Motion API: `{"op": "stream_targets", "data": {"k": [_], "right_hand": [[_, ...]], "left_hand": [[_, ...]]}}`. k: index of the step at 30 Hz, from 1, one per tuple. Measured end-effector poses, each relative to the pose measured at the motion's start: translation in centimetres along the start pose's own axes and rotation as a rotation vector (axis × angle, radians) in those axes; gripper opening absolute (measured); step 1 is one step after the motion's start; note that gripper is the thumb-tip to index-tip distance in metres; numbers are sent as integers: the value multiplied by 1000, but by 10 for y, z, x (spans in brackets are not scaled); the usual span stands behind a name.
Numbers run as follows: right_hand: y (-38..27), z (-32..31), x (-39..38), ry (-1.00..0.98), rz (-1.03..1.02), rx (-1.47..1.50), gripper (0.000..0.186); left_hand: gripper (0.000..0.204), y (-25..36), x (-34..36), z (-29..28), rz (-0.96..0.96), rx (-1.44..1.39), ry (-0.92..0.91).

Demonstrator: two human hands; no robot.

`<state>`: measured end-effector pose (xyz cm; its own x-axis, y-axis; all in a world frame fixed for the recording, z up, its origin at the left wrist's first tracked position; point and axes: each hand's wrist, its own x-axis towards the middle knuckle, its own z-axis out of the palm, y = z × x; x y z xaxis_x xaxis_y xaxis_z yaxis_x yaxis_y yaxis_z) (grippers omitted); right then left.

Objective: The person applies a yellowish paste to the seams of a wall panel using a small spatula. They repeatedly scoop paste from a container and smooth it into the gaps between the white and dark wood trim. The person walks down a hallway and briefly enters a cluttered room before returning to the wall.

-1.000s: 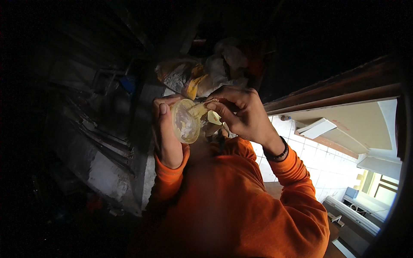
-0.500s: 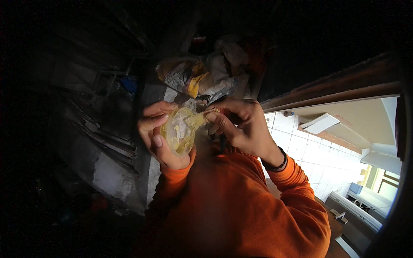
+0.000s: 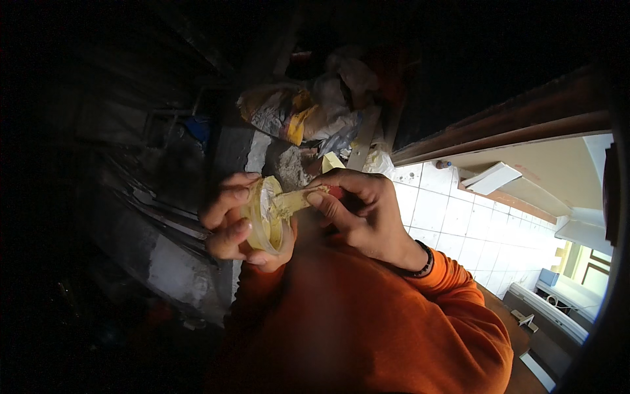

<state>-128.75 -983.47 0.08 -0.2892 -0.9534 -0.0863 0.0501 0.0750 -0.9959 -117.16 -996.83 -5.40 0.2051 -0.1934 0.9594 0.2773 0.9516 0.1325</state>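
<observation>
My left hand [image 3: 226,217] is wrapped around a round, see-through plastic tub [image 3: 257,226] whose inside is smeared with pale yellow paste. The tub is tilted, its opening turned toward my right hand. Between thumb and fingers, my right hand [image 3: 371,213] pinches what looks like a small putty knife [image 3: 296,201], its flat blade coated in the same paste. A bit of red, probably its handle, shows behind the fingers. The blade's tip reaches into the tub at the rim; the paste hides whether it touches the wall.
Beyond my hands lie crumpled bags and wrappers [image 3: 308,115], beside grey rubble [image 3: 289,167]. Dark clutter with a blue item [image 3: 197,128] fills the left. A dark wooden frame edge [image 3: 512,128] runs along the right, past which white floor tiles [image 3: 449,210] are lit.
My left hand has turned the tub, so its opening now faces more to the right. The putty knife's blade has moved lower and left, against the rim area.
</observation>
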Motion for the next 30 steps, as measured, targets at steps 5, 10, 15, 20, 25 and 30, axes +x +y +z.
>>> {"op": "stream_targets", "data": {"k": [5,10,15,20,25,30], "right_hand": [[6,11,-7,-34,-5,181,17],[3,14,-2,-156,220,455,19],[0,8,9,-13,106,581,19],[-18,7,15,47,-98,332,16],[-21,13,25,8,-384,51,14],[-25,22,33,46,-566,-287,16]], "left_hand": [[43,-12,7,-6,197,34,-1],[51,-23,9,-33,314,148,-171],[58,-6,-18,-34,-295,188,-73],[57,21,-7,-24,-969,-484,391],[63,25,-11,-23,-829,-703,367],[58,32,1,-12,-949,-443,356]]}}
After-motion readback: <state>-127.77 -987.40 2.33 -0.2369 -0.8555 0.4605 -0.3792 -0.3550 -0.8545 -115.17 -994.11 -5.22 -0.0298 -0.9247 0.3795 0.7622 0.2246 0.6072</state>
